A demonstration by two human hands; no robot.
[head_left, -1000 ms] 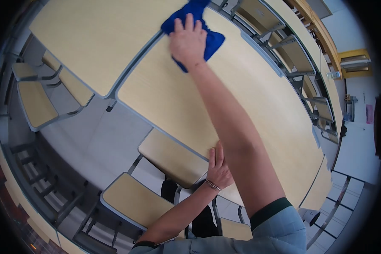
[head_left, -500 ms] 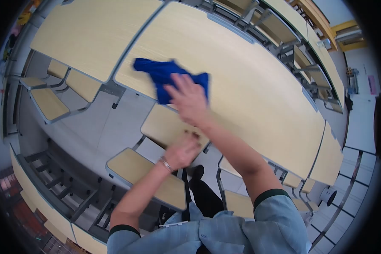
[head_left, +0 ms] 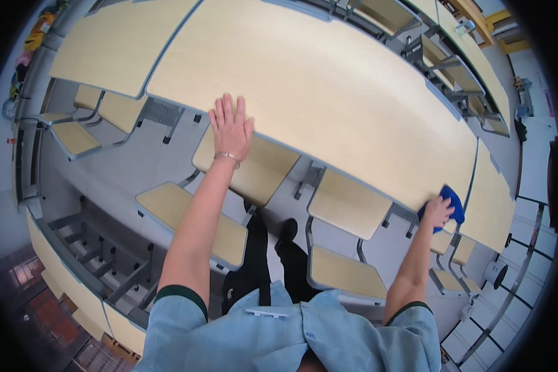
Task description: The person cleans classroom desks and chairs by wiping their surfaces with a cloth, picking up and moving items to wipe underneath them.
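Note:
A blue cloth (head_left: pixel 454 208) lies bunched at the near right corner of the long pale desk (head_left: pixel 328 93), partly over its edge. My right hand (head_left: pixel 439 212) is on the cloth with its fingers curled over it, covering part of it. Far to the left, my left hand (head_left: pixel 231 131) has its fingers stretched out over the desk's near edge, palm down, with nothing in it. A bracelet (head_left: pixel 228 156) circles the left wrist.
Seats with pale backs, such as the chair (head_left: pixel 347 204), stand along the desk's near side. Another desk (head_left: pixel 118 49) adjoins at left, and a further desk (head_left: pixel 493 198) at right. Behind me is a row of desks (head_left: pixel 74 291). A white cylinder (head_left: pixel 495 273) stands on the floor at right.
My right hand has carried the blue cloth from the desk's left part to its near right corner. My left hand has moved up and left to the desk edge, its fingers now spread.

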